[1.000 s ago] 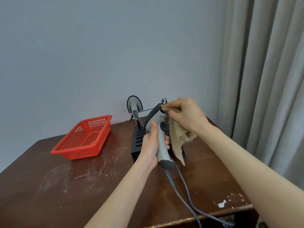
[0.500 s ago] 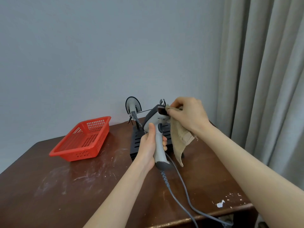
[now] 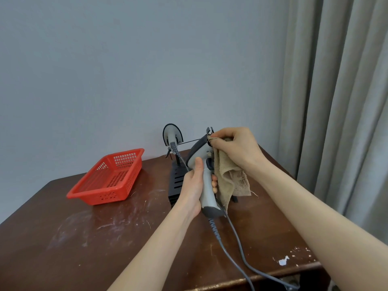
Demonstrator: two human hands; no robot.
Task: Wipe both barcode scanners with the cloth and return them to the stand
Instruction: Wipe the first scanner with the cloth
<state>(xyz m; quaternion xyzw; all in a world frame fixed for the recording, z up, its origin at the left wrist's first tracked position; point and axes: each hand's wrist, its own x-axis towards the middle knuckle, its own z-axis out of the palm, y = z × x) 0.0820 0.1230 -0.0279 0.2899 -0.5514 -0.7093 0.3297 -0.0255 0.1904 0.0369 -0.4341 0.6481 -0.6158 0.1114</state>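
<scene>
My left hand [image 3: 194,186] grips the handle of a grey barcode scanner [image 3: 206,192], held upright above the table. My right hand [image 3: 235,149] pinches a beige cloth [image 3: 230,181] against the scanner's dark head, and the rest of the cloth hangs down beside the handle. The scanner's grey cable [image 3: 237,255] trails off the table's front edge. A second scanner [image 3: 172,135] hangs in the black stand [image 3: 175,181] behind my hands, at the back of the table.
A red plastic basket [image 3: 109,179] sits on the dark wooden table [image 3: 94,238] at the left. Grey curtains [image 3: 340,101] hang on the right beside the table's edge. A plain wall rises behind the stand.
The scanner and both hands have stayed nearly in place. My right hand has shifted the cloth slightly on the scanner's head, and more of the cloth hangs spread out below.
</scene>
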